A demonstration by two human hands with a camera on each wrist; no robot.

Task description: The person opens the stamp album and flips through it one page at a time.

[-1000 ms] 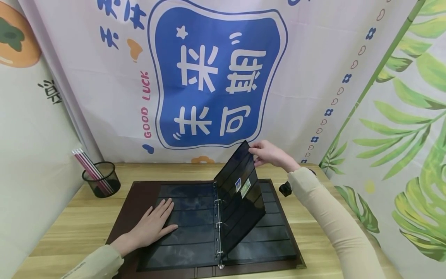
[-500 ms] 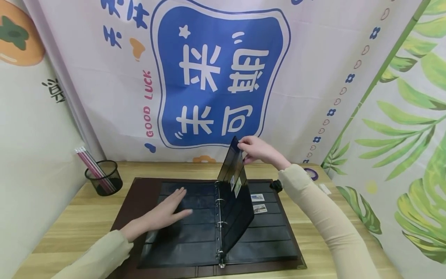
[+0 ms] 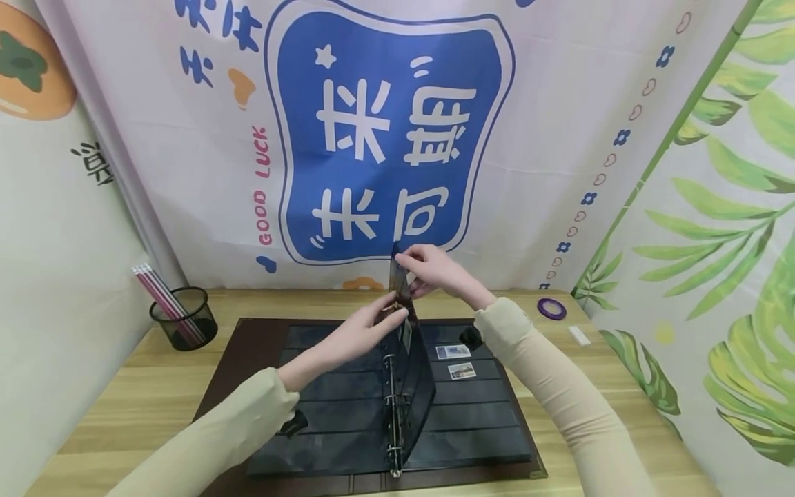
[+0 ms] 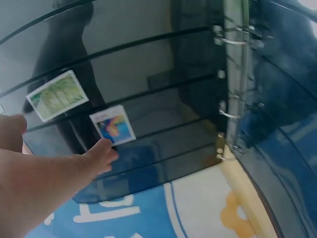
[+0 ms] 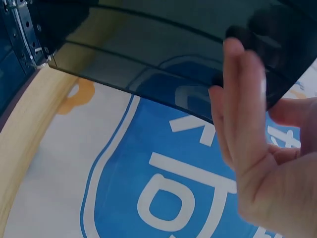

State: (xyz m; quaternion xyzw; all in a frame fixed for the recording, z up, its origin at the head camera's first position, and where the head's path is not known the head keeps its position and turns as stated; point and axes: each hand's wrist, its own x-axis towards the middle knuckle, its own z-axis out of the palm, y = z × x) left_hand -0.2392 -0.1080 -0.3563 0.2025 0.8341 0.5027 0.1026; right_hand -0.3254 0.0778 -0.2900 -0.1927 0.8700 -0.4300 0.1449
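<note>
A ring-binder stamp album (image 3: 261, 345) lies spread on the table, and one black page (image 3: 421, 393) stands nearly upright over the metal rings (image 3: 391, 400). My right hand (image 3: 437, 268) pinches the far outer corner of that page. Close against its stamped face is my left hand (image 3: 354, 335), fingers extended. In the left wrist view the fingertips lie right by a multicoloured stamp (image 4: 115, 125); a green stamp (image 4: 57, 96) is tucked in another strip. Two further stamps, a blue one (image 3: 453, 352) and a brownish one (image 3: 462, 371), show on the page lying at right.
A black mesh pencil cup (image 3: 186, 321) with several pencils (image 3: 163, 297) stands left of the album. To the right lie a purple tape roll (image 3: 551, 308) and a small white block (image 3: 580, 335). A printed cloth (image 3: 559, 103) hangs behind the table.
The right hand has swung the page leftward from a right lean to nearly upright, uncovering two stamps. My left hand has lifted off the left page and moved right and away to the raised page.
</note>
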